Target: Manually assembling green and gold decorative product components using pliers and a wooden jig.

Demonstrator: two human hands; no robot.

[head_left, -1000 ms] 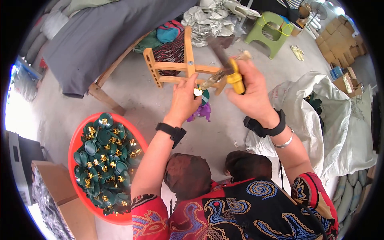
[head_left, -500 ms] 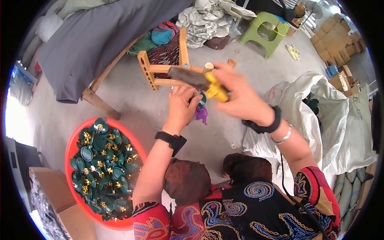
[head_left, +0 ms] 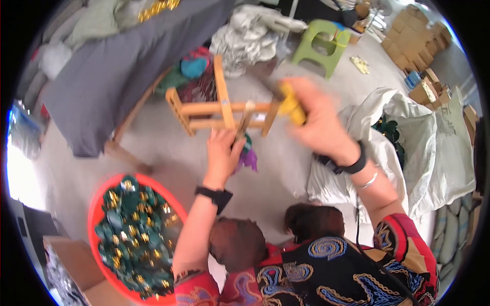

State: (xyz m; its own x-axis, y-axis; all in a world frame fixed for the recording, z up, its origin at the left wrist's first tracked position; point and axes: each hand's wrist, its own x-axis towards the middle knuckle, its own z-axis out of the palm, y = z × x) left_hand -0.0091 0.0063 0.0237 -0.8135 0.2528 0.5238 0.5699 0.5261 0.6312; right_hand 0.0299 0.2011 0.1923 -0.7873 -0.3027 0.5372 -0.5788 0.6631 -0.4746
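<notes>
My left hand (head_left: 220,153) is closed beside the low wooden frame (head_left: 204,108), thumb and fingers around the lower end of a brown stick (head_left: 245,120) with a pale round top. Just below, next to the thumb, a dark green piece (head_left: 248,143) and a purple scrap (head_left: 248,160) show; the hand partly covers them. My right hand (head_left: 319,115) is raised to the right of the stick. Its fingers wrap round the yellow handle of a tool (head_left: 292,105). The tool's dark head, smeared by motion, points up and left, apart from the stick.
A red tub (head_left: 94,224) full of dark green discs with gold fittings stands at left. On the right is a white woven sack (head_left: 352,178) with green pieces inside. A green stool (head_left: 320,48), a grey-covered table (head_left: 112,86) and cardboard boxes (head_left: 416,41) stand farther off.
My right hand has lifted the yellow-handled tool up and right, away from the stick, which now shows. The view has shifted. My left hand stays at the stick.
</notes>
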